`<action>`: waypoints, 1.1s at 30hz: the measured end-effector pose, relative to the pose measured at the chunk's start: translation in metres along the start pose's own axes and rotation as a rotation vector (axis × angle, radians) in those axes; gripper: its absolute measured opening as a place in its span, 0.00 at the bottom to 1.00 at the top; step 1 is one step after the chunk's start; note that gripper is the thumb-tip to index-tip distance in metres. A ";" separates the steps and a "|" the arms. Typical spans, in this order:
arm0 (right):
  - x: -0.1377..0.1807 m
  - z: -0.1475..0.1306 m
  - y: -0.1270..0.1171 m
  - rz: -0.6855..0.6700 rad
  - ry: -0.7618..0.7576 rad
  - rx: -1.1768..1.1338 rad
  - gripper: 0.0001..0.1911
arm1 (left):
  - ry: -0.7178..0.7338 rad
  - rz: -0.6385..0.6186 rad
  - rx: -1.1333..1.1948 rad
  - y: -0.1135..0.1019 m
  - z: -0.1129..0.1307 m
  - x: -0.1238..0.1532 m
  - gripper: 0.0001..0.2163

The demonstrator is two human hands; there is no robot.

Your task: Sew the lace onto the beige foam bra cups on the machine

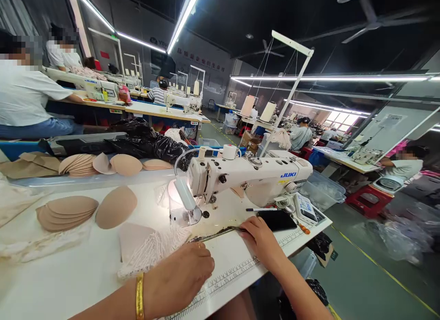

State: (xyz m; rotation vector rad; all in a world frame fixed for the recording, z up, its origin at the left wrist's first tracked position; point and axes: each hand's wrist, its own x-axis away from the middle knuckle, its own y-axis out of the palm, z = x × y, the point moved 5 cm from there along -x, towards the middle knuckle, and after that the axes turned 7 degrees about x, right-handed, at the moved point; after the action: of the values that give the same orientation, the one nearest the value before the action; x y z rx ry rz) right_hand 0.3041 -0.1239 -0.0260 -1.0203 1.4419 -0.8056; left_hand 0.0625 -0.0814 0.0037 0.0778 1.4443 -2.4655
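My left hand [180, 276], with a gold bracelet [139, 295] at the wrist, is closed at the table's front edge, its fingers curled under. My right hand [257, 240] is also closed, thumb and fingertips together. A thin dark strip [220, 231] spans from one hand to the other along the front of the sewing machine's bed; its kind is unclear. White fringed lace [154, 249] lies beside my left hand, partly over a beige piece [134, 240]. Behind both hands stands the white sewing machine [254, 175], its lamp lit over the needle area.
Beige oval pads lie in a stack [67, 212], with a single pad [117, 207] beside it. More pads [125, 165] line the back tray. A black phone [277, 220], a pen [256, 210] and a control box [305, 209] lie right. A printed ruler [237, 270] follows the front edge. Co-workers sit at other machines.
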 end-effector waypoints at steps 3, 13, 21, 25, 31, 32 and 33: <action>0.005 -0.002 0.003 0.029 0.024 -0.018 0.10 | -0.176 0.105 0.042 -0.008 -0.014 -0.002 0.14; -0.012 -0.100 -0.022 -0.237 0.069 -0.226 0.05 | -0.347 0.283 0.007 -0.030 -0.041 0.001 0.15; -0.025 -0.118 0.004 -0.238 0.066 0.072 0.04 | -0.306 0.283 -0.039 -0.024 -0.035 0.004 0.14; -0.023 -0.107 0.009 -0.143 0.015 0.128 0.09 | -0.335 0.291 -0.002 -0.025 -0.041 0.002 0.15; -0.034 -0.051 0.001 0.041 -0.018 0.256 0.06 | -0.561 0.351 0.123 -0.046 -0.080 0.002 0.12; -0.039 -0.047 -0.002 0.079 -0.042 0.239 0.12 | -0.592 0.373 0.129 -0.049 -0.087 0.002 0.13; -0.046 -0.046 -0.004 0.101 -0.059 0.183 0.15 | -0.625 0.395 0.139 -0.052 -0.094 0.003 0.14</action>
State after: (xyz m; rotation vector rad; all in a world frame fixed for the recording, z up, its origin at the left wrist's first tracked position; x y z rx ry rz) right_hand 0.2588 -0.0865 0.0014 -0.8199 1.3324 -0.8114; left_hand 0.0363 0.0225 0.0008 -0.3206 0.8890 -2.0042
